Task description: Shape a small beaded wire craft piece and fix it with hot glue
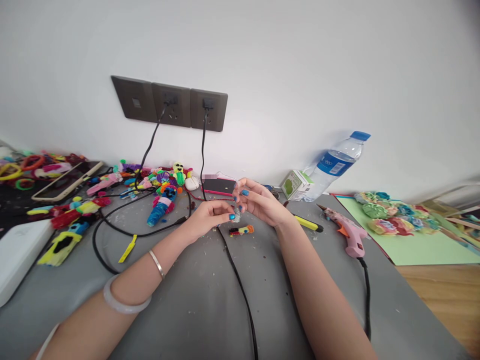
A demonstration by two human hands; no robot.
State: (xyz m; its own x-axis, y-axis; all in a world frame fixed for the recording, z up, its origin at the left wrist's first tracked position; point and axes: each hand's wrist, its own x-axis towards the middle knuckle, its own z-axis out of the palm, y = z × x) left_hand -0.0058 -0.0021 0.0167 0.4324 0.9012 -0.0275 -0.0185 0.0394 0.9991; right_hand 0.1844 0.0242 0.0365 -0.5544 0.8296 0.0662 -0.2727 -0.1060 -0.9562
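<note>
Right now both hands meet above the middle of the grey counter [210,310], and I have a small glittery, silvery piece [237,214] pinched between them. The left hand [206,220] is curled nearly closed, its fingers [229,216] nipping the lower end of the piece; the right hand [262,202] is half open, thumb and forefinger closing on the upper end while the other fingers stay fanned out. The piece is too small and blurred for me to say what it is. Just below it on the counter lies a little striped orange-and-yellow figure [242,230], and a black cable [240,285] runs under my wrists. To do this well, I judge I should keep the grip light and at the very tips so the piece stays visible, keep both wrists low for steadiness, and mind the pink glue gun [350,235] to my right and its cord.
</note>
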